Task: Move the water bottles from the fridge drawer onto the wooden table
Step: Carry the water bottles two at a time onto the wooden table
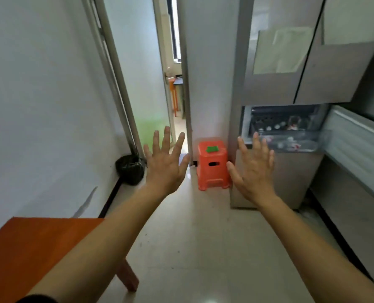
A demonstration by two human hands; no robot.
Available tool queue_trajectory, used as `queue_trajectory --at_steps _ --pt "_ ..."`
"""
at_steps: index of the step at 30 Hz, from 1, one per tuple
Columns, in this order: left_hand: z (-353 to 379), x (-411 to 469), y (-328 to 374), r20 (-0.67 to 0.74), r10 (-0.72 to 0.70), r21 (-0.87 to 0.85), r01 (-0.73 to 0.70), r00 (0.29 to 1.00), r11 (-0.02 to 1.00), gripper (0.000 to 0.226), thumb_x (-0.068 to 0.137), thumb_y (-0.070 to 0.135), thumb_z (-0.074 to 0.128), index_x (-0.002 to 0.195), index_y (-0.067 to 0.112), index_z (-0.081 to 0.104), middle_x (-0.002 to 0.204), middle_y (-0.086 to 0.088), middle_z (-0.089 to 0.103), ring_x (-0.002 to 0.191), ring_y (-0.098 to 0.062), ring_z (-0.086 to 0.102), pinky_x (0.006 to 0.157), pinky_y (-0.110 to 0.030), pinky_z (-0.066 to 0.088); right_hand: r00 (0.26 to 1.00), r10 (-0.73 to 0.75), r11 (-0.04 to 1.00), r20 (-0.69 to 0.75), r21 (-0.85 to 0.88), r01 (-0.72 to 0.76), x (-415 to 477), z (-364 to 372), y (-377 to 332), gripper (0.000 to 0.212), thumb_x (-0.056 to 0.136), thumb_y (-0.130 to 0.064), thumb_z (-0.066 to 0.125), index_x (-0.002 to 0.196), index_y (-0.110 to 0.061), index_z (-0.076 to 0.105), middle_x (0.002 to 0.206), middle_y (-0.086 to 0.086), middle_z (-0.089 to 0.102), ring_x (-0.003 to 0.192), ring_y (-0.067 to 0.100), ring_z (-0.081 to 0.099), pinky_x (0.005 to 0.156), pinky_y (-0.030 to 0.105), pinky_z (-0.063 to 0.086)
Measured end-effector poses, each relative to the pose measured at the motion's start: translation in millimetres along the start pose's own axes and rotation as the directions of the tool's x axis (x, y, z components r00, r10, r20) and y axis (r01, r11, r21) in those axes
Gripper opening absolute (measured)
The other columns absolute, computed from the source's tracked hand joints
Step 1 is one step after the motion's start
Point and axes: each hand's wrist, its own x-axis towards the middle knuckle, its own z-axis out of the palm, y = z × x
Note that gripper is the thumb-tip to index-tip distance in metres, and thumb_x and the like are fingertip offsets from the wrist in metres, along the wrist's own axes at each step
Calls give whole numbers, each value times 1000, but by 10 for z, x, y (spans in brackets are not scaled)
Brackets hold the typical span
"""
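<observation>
Head view, contents as seen. Left hand [165,166]: raised, back toward the camera, fingers spread wide, holding nothing. Right hand [254,169]: raised alongside it, likewise splayed and empty, a clear gap between the two. Fridge [301,88]: grey, beyond and to the right of the right hand, upper doors closed. Fridge drawer [290,136]: pulled out, clear-fronted, just past the right hand's fingertips and apart from them. Water bottles [275,127]: inside the drawer, seen as a row of pale round caps; blurred, count not readable. Wooden table [28,248]: reddish-brown top, below and left of the left forearm, one leg showing near the floor. Orange plastic stool [213,165]: on the floor between and beyond the two hands, a green object [212,149] lying on its seat. Black bag [130,169]: on the floor against the wall, just left of the left hand. Doorway [177,95]: open, beyond the left hand's fingertips.
</observation>
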Motion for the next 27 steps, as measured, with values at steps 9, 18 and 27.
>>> queue_trajectory --at_steps 9,18,27 --pt "1424 1449 1100 42 227 -109 -221 973 969 63 99 58 15 155 30 18 165 -10 10 152 -34 5 120 -60 9 991 132 943 13 -309 -122 650 202 1782 80 93 -53 43 159 -13 19 165 19 7 152 39 6 118 63 15" --pt "2333 2717 2272 135 357 -209 -326 924 922 63 100 61 15 156 33 6 166 -4 -2 152 -28 -4 120 -58 5 942 327 853 -76 -406 -329 1243 104 3207 81 95 -55 40 159 -21 5 166 14 0 153 34 0 122 54 5" --pt "3071 3665 3326 195 332 -203 -293 923 934 66 98 64 11 156 34 -2 166 -4 -8 152 -27 -7 121 -57 5 924 383 864 12 -359 -353 2093 445 4696 76 98 -58 31 159 -22 4 166 14 3 153 32 0 123 53 6"
